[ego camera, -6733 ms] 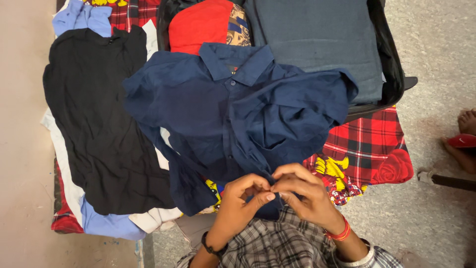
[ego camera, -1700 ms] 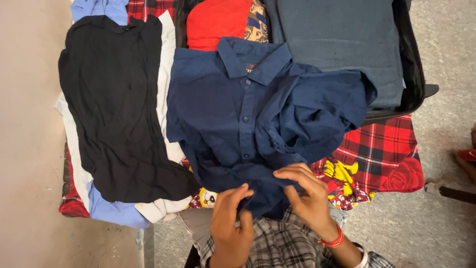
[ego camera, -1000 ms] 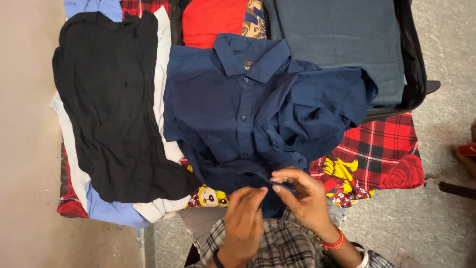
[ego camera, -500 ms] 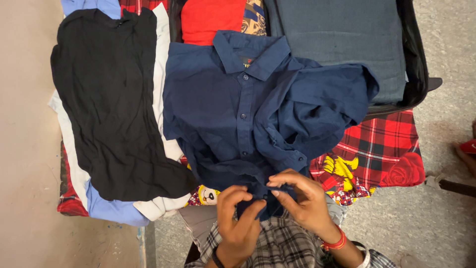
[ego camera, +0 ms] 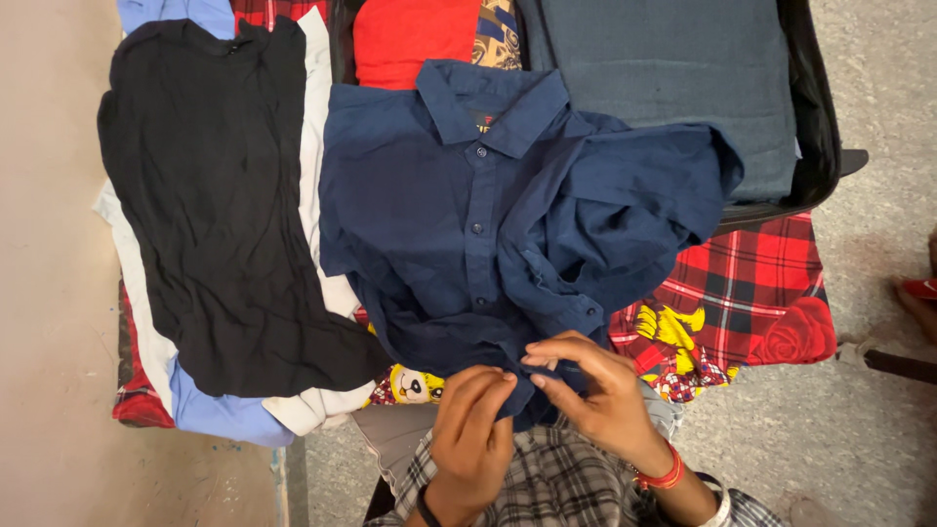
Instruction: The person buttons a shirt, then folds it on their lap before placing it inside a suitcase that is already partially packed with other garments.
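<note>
Grey speckled floor, red plaid blanket spread on it, open black suitcase at the far side, stack of clothes topped by a black shirt on the left

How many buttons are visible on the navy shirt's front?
3 on the navy shirt: one below the collar, one mid-chest, one lower. More may be hidden under the left hand and right hand.

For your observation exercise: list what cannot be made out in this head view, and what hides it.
- Navy shirt hem: covered by left hand and right hand.
- Patterned cloth: cut by top edge, tucked behind the red garment.
- Light blue garment: mostly under the black garment.
</note>
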